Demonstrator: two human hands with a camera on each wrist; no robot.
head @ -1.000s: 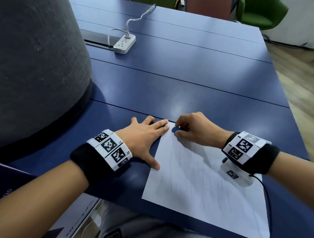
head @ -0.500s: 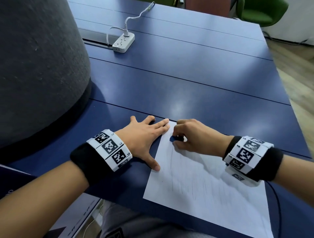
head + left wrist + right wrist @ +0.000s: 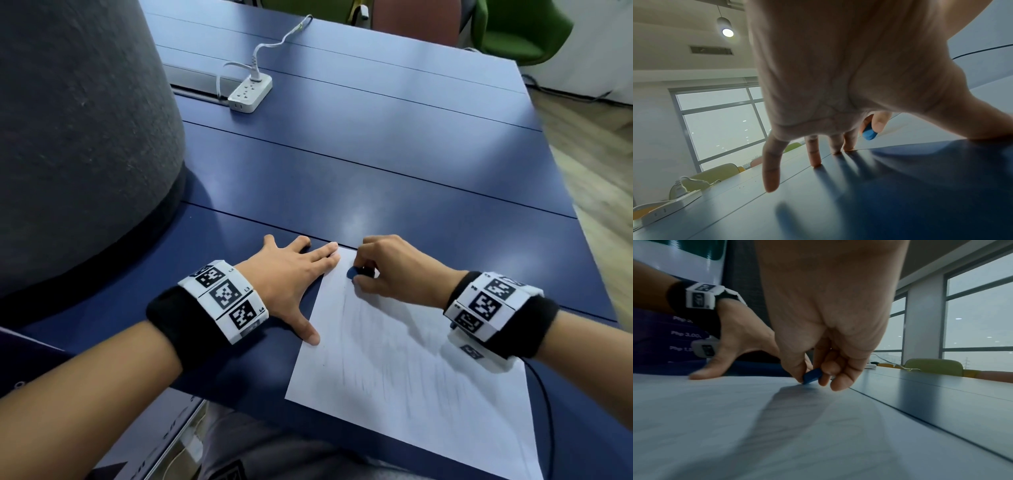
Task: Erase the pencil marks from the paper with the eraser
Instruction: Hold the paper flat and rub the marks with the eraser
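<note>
Eraser (image 3: 352, 273) is a small blue block, probably soft and grippy, best pinched by its sides near the rubbing end. Right hand (image 3: 394, 270) clamps it between thumb and fingers (image 3: 824, 374), tip touching the far left corner of the paper (image 3: 411, 370). This thin white sheet with faint grey strokes creases easily; left hand (image 3: 287, 274) lies flat, fingers spread, pinning its edge to the blue tabletop (image 3: 376, 164)

- The left hand (image 3: 287, 274) lay flat, palm down, with straight fingers spread wide and the thumb stretched out to the side.
- The right hand (image 3: 394, 274) was bent downward at the wrist, its curled fingers and thumb pinching something small.
- Both forearms reached forward, each with a marker band on the wrist.
</note>
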